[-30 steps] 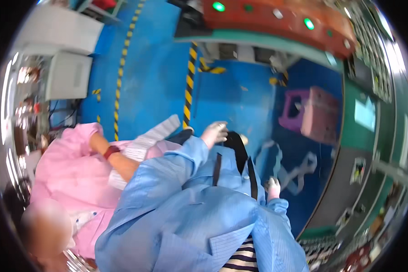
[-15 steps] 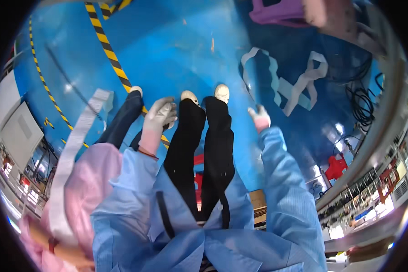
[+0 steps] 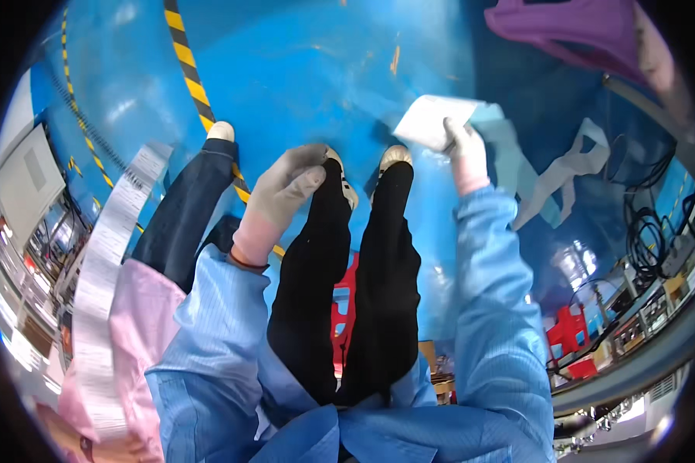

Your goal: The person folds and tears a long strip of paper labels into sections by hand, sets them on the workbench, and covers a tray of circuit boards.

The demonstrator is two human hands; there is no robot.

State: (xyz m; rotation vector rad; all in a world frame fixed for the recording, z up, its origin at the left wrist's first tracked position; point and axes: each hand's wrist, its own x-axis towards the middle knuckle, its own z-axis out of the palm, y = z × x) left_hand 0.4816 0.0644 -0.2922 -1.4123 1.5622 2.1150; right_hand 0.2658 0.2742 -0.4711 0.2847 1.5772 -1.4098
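My right hand [image 3: 466, 154], in a pale glove, grips a strip of white paper [image 3: 432, 119] with the thumb on top. The piece in my fingers is a broad, flat panel. Beside it a pale teal and white zigzag-folded strip [image 3: 567, 174] hangs or lies over the floor; the join to the held panel is partly blurred. My left hand [image 3: 286, 189], gloved too, is in front of my left shin and shoe. Its fingers are curled together with the thumb alongside, and anything inside them is hidden.
To my left is a person in a pink garment [image 3: 143, 324] with a long printed white strip [image 3: 104, 285]. Yellow-black tape [image 3: 185, 58] marks the blue floor. A purple object [image 3: 564, 31] is at far right, black cables [image 3: 647, 231] and a red stand [image 3: 567, 332] further right.
My right hand has moved slightly right and forward, and now holds the white paper strip up. My left hand has shifted a little right. The view has shifted too.
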